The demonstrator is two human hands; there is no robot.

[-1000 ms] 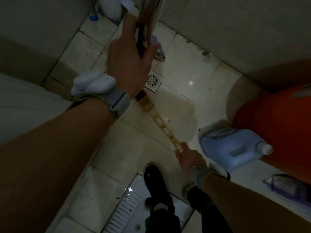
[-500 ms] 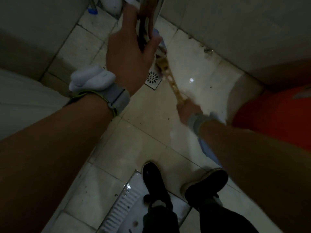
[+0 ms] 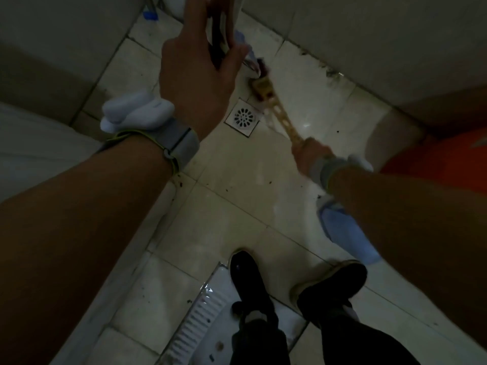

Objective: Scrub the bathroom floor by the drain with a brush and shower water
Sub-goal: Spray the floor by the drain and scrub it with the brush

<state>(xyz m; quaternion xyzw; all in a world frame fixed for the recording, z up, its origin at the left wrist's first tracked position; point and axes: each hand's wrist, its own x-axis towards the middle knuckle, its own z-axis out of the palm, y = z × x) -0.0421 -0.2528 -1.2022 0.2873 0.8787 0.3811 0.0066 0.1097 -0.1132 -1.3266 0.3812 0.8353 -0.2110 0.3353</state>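
- Both grips are clenched: our right grip (image 3: 309, 151) wraps the far end of the long yellow plastic brush with a slotted handle (image 3: 276, 109). Our left grip (image 3: 195, 75) clasps the shiny chrome shower handset (image 3: 224, 19) between thumb and fingers, near the top of the view.
- Widest is the pale glossy tiled floor (image 3: 237, 201), speckled with dark grit and shining as if wet; we judge it slippery underfoot.
- At the right edge sits the round orange plastic bucket (image 3: 448, 159), well apart from the square white drain grate (image 3: 243, 117).
- At the bottom lies the white ribbed ceramic squat pan (image 3: 195, 325), with our black shoe (image 3: 247, 275) on its rim.
- A pale blue plastic bottle (image 3: 342, 230) shows partly under our right forearm.
- The brush head appears to be down on the tile just beyond the drain grate, near the wall; its handle slants past the grate's right corner.
- We judge the brush light and fairly stiff, though the slotted handle may flex and turn slick when wet; holding nearer the head would press harder.
- Smallest, the drain grate lies uncovered beside the handle.
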